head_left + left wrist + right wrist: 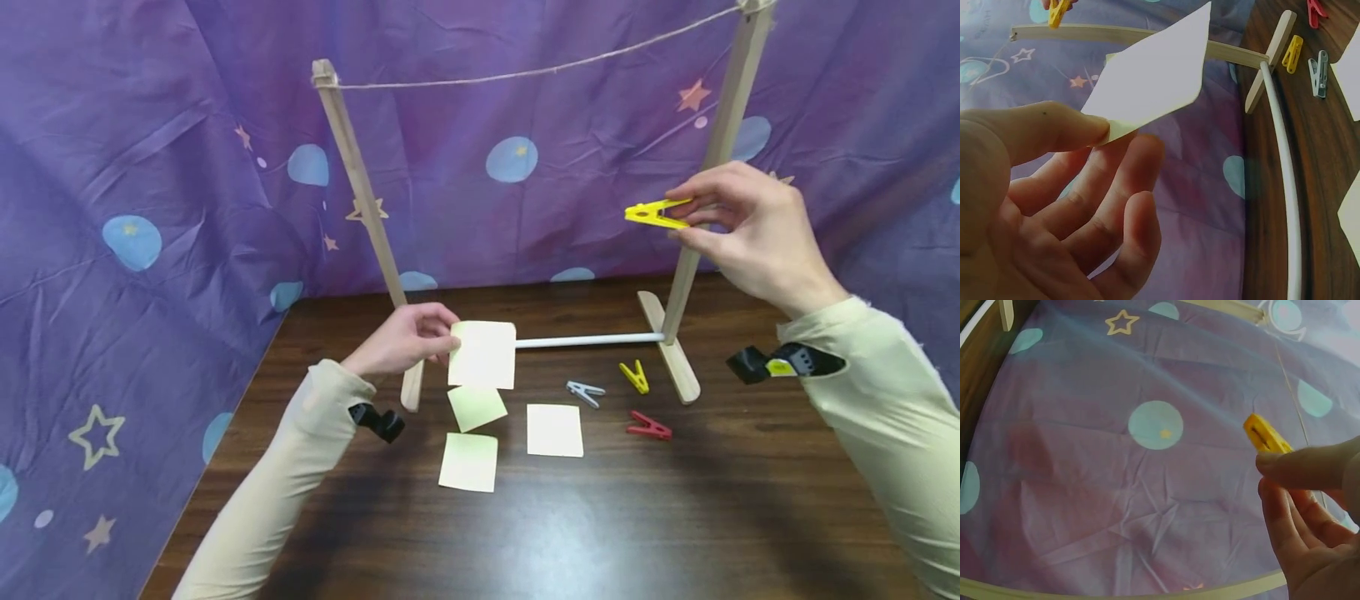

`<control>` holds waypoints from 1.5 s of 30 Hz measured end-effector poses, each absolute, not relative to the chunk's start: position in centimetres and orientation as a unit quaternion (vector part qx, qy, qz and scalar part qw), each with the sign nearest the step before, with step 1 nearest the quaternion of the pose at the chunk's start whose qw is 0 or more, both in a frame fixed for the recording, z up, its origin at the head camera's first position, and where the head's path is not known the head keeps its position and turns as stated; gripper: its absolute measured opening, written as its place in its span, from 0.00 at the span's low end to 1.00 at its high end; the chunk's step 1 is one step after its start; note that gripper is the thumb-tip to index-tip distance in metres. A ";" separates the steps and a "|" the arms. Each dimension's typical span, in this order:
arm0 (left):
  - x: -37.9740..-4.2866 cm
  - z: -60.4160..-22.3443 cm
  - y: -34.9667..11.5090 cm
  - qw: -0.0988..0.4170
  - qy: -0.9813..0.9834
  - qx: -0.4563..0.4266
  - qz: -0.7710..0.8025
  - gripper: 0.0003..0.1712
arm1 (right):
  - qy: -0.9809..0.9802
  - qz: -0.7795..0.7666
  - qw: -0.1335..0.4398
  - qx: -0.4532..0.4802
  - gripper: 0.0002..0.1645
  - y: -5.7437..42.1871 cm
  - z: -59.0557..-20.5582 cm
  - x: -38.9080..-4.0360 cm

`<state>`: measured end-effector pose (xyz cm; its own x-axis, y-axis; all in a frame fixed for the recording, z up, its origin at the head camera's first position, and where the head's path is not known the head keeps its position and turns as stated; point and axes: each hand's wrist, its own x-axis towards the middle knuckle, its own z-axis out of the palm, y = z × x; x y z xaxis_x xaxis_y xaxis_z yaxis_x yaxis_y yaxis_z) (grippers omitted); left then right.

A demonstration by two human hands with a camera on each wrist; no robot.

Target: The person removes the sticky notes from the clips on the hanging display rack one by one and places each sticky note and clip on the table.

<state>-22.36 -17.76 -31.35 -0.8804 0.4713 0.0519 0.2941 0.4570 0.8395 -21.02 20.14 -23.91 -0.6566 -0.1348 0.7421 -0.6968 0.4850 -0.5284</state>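
Note:
My left hand [411,340] pinches a pale yellow sticky note [483,356] by its left edge, between thumb and fingers, above the table. In the left wrist view the note [1154,78] tilts away from the thumb tip. Higher up on the right, my right hand [757,229] holds a yellow clothespin [651,213] by its handle ends, its nose pointing left. The right wrist view shows this clothespin [1266,434] between thumb and fingers. Above both hands a string [525,77] runs between two wooden posts, with nothing hanging on it.
On the dark wooden table [540,533] lie three more notes, one of them at the right [555,430]. Grey [585,392], yellow [636,377] and red [649,426] clothespins lie beside them. A white rod [592,341] joins the stand's feet before a purple curtain [450,208].

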 end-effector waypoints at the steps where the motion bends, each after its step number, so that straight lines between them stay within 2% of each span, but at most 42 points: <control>1: -22.4 -31.5 -17.8 0.096 0.850 0.228 0.464 0.10 | -0.799 0.434 0.325 0.259 0.22 20.1 -24.1 -21.0; 8: -22.3 -32.7 -17.9 0.130 0.843 0.227 0.469 0.10 | -0.804 0.437 0.333 0.228 0.21 20.3 -25.1 -21.0; 18: -22.3 -34.2 -17.7 0.178 0.836 0.223 0.469 0.08 | -0.823 0.444 0.297 0.193 0.21 20.6 -25.9 -20.4; 31: -22.2 -36.4 -16.9 0.198 0.840 0.222 0.453 0.06 | -0.857 0.407 0.262 0.176 0.20 20.6 -28.4 -20.0; 38: -22.1 -37.9 -16.8 0.210 0.836 0.224 0.454 0.06 | -0.886 0.324 0.280 0.178 0.18 20.4 -30.7 -19.8; 45: -22.1 -39.3 -16.5 0.214 0.836 0.230 0.450 0.06 | -0.890 0.312 0.262 0.204 0.19 20.2 -33.0 -20.1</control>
